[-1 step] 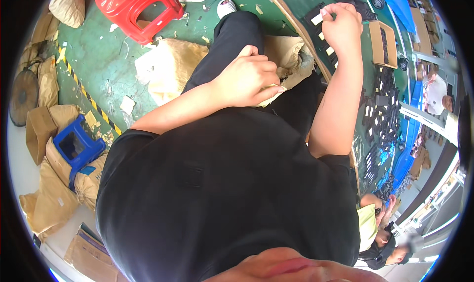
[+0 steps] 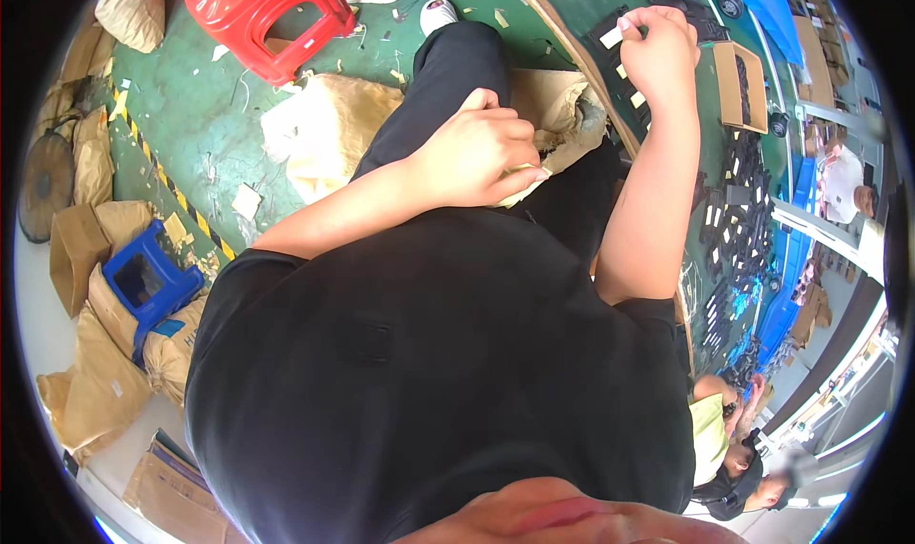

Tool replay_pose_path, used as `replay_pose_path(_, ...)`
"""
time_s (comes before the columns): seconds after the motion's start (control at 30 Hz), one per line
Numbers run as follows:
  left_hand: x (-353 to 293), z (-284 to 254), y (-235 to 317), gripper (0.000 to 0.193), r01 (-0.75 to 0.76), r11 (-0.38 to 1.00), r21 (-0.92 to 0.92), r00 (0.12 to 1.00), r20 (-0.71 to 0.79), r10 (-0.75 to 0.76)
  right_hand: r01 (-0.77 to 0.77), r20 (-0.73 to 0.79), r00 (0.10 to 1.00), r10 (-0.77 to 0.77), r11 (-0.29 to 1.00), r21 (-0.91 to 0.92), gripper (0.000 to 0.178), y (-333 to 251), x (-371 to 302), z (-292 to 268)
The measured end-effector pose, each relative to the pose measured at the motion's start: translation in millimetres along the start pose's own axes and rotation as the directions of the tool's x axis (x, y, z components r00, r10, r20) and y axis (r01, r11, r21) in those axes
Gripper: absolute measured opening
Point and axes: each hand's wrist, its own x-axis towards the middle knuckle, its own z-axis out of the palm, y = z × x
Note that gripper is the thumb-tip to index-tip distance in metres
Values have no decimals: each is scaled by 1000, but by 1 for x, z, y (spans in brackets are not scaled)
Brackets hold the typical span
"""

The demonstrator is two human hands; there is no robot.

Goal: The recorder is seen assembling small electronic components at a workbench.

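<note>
My left hand rests over my lap with its fingers curled and its thumb pressed in. A pale yellow sheet shows under the thumb, and the hand is closed on it; most of that sheet is hidden. Farther right, my right hand is raised beyond the edge of a brown board, fingers bent into a pinch. Beside its fingertips is a small white piece; whether the fingers grip it cannot be made out. Black parts with pale patches lie just below that hand.
A brown paper sack lies left of my knee, below a red stool. Many black parts spread along the right, near an open carton. A blue stool and sacks stand at left. Other people are at lower right.
</note>
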Motion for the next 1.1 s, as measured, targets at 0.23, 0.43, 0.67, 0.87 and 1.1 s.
replay_pose_path(0.23,-1,-10,4,13,11,996,-89,999,47,-7,-23,11,1000,22,999,45,13,-8,-8,2)
replay_pose_path(0.43,-1,-12,6,12,6,994,-108,998,57,0,25,-166,986,-28,999,-20,10,-17,-20,6)
replay_pose_path(0.67,-3,-12,14,8,15,992,-126,998,54,-8,17,-213,976,-55,984,-175,14,-26,-24,8)
replay_pose_path(0.87,-1,-23,30,4,115,961,-252,993,55,-105,77,-194,975,-108,984,-162,13,-25,-22,5)
replay_pose_path(1.1,12,-56,52,7,120,742,-660,987,2,-159,134,-297,941,-160,985,-107,9,-17,-29,-8)
